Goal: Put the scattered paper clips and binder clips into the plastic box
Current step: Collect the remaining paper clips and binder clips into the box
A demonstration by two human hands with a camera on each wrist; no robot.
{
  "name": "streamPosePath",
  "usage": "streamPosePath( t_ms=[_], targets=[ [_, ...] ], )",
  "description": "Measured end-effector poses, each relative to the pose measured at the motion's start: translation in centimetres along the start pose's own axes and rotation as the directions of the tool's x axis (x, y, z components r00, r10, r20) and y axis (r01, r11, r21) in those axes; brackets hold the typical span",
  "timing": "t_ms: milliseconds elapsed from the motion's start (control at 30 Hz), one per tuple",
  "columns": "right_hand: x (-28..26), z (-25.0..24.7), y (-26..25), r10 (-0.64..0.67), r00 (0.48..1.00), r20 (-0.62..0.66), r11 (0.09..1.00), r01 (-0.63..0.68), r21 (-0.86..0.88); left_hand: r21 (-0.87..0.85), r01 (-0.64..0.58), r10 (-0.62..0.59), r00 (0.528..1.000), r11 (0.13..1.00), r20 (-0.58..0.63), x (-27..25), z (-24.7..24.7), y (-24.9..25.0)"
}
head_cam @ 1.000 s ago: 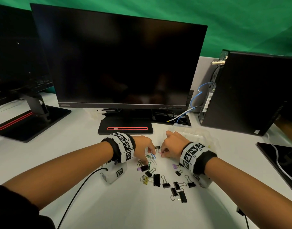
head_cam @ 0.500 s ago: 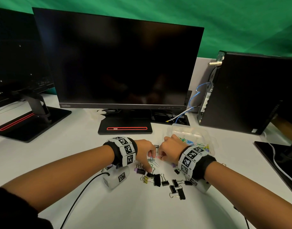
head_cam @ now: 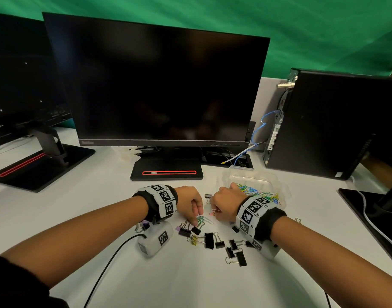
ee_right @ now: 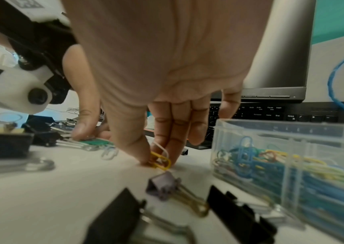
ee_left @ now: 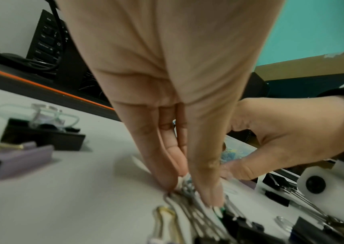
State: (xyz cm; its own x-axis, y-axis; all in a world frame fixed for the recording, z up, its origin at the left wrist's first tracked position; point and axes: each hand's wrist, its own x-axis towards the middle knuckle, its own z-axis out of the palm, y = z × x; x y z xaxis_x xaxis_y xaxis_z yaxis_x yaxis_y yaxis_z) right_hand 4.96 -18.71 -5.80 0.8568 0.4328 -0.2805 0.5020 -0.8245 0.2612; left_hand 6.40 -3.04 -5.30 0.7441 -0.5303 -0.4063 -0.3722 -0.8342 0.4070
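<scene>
My left hand (head_cam: 196, 211) reaches down to the white desk and pinches a small bunch of green and white paper clips (head_cam: 201, 220) between thumb and fingers (ee_left: 210, 196). Just to its right, my right hand (head_cam: 216, 212) pinches a yellow paper clip (ee_right: 160, 161) and a white one against the desk. The clear plastic box (head_cam: 277, 185), partly filled with coloured paper clips (ee_right: 250, 158), stands right behind my right wrist. Black, purple and yellow binder clips (head_cam: 209, 240) lie scattered in front of both hands.
A large dark monitor (head_cam: 159, 90) on a black base (head_cam: 166, 172) stands behind the hands. A black computer case (head_cam: 337, 127) stands at the right and a second monitor stand (head_cam: 41, 161) at the left. A keyboard (ee_right: 271, 112) lies under the monitor. A black cable (head_cam: 106, 270) runs along my left arm.
Both hands drew slightly nearer me and closed in on the paper clips. The plastic box, earlier mostly hidden behind my right hand, now shows with its coloured clips.
</scene>
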Motion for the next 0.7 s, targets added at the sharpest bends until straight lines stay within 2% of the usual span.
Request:
streamPosePath(
  t_ms=[100, 300, 467, 700],
  targets=[
    [0.0, 0.0, -0.1, 0.008, 1.0, -0.007, 1.0, -0.008, 0.014, 0.019, -0.007, 0.006, 1.0, 1.0, 0.022, -0.5, -0.5, 0.0],
    [-0.2, 0.2, -0.8, -0.025, 0.996, -0.086, 0.973, 0.044, 0.225, 0.071, 0.003, -0.003, 1.0, 0.997, 0.001, -0.6, -0.3, -0.1],
    [-0.4, -0.2, -1.5, -0.071, 0.995, -0.066, 0.913, 0.092, 0.398, 0.091, 0.021, -0.017, 0.999, 0.996, -0.048, -0.3, 0.1, -0.3],
    [-0.4, -0.5, -1.3, -0.055, 0.997, -0.057, 0.874, 0.075, 0.479, 0.181, -0.02, 0.027, 0.999, 0.983, -0.032, -1.3, -0.5, 0.1]
  ],
)
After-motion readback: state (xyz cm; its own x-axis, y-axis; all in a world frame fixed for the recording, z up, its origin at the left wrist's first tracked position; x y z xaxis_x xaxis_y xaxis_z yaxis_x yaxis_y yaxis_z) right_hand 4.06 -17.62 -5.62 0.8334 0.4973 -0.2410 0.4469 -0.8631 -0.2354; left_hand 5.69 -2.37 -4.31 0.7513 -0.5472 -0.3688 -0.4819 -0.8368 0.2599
